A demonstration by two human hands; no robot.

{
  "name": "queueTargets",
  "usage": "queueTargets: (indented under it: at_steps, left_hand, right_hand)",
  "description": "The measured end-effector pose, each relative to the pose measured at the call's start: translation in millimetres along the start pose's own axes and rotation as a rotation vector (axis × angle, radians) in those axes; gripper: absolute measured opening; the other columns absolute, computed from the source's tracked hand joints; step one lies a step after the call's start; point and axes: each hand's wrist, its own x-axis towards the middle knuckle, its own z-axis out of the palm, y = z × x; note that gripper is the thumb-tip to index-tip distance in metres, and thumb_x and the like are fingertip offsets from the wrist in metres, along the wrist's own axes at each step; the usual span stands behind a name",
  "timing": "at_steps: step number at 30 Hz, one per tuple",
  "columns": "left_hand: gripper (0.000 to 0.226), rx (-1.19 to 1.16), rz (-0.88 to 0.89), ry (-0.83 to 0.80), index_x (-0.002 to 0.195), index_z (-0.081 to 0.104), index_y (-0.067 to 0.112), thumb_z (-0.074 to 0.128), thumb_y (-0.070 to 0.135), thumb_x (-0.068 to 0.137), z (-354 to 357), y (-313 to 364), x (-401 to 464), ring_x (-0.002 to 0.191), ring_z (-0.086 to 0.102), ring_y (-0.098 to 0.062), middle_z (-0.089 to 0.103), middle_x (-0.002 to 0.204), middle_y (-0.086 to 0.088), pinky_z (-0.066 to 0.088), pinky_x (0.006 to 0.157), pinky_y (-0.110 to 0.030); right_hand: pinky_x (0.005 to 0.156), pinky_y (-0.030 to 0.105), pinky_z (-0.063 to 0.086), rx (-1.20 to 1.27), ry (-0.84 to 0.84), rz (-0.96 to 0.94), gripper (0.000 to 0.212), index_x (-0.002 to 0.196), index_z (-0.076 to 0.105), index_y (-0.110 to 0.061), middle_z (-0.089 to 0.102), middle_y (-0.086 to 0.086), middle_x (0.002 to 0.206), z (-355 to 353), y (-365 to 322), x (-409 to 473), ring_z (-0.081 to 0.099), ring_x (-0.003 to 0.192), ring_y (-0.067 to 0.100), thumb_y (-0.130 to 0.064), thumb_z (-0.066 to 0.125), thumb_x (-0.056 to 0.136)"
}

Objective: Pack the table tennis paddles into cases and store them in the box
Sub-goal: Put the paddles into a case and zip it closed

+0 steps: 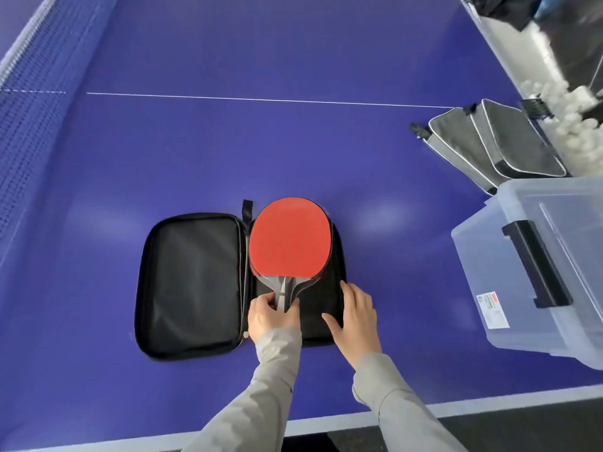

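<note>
Fingers (287,308) of the left hand (272,318) are curled round the grey handle of the red paddle (290,238), so the hand can steer it into place. That paddle lies on the right half of the open black case (192,285), and there seems to be another paddle just under it, with its edge peeking out. Over on the right hand (354,316), the fingers are straight and spread, pressing flat on the case, most likely to keep it from sliding on the blue counter (293,151). On the left, the lid half lies flat and open, ready to fold over. Nearby on the right waits the clear box (535,272), close enough to reach. Behind it lie two grey cases (489,145), near a tub of white balls (574,125)
</note>
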Motion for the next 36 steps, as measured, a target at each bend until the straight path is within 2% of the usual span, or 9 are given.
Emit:
queueTargets:
  at_steps: [10,15,28,33,36]
  left_hand:
    - [0.036,0.010,-0.113,0.066,0.105,0.060,0.012,0.072,0.031,0.076,24.2,-11.3,-8.7,0.105,0.055,-0.023,0.056,0.108,0.000,0.042,0.090,-0.034]
    - [0.036,0.058,-0.083,0.062,0.105,0.062,0.012,0.070,0.031,0.076,27.4,-16.0,-6.4,0.105,0.055,-0.022,0.057,0.107,0.001,0.045,0.090,-0.037]
    - [0.041,0.063,-0.079,0.026,0.107,0.056,0.009,0.074,0.027,0.075,34.0,-9.5,-3.5,0.112,0.049,-0.023,0.053,0.110,-0.002,0.044,0.093,-0.037]
    - [0.050,-0.018,-0.025,-0.075,0.104,0.055,0.015,0.074,0.046,0.070,25.9,-14.6,-3.1,0.105,0.051,-0.019,0.045,0.101,0.008,0.047,0.093,-0.039]
    - [0.047,-0.025,0.114,-0.119,0.107,0.057,0.018,0.068,0.051,0.074,-0.1,-22.1,-0.3,0.102,0.054,-0.017,0.047,0.102,0.009,0.047,0.094,-0.038]
  right_hand:
    - [0.098,0.035,0.039,0.019,0.030,0.004,0.066,0.144,0.031,-0.017,0.035,0.001,0.146,8.3,1.7,0.5,0.033,0.131,0.021,-0.039,0.059,0.088]
    - [0.093,0.038,0.043,0.001,0.058,0.005,0.066,0.141,0.036,-0.015,0.041,0.003,0.142,11.5,2.2,0.1,0.039,0.127,0.024,-0.036,0.064,0.085]
    - [0.097,0.039,0.039,-0.004,0.039,0.008,0.065,0.143,0.033,-0.015,0.037,0.003,0.145,11.7,3.3,0.1,0.034,0.130,0.023,-0.036,0.060,0.088]
    - [0.100,0.038,0.038,-0.014,0.023,0.000,0.065,0.144,0.030,-0.016,0.035,0.002,0.147,8.9,4.0,-0.3,0.032,0.132,0.022,-0.040,0.057,0.089]
    - [0.100,0.038,0.038,-0.034,0.007,-0.011,0.066,0.145,0.029,-0.017,0.034,0.002,0.148,6.6,5.2,-1.0,0.032,0.133,0.021,-0.042,0.055,0.090]
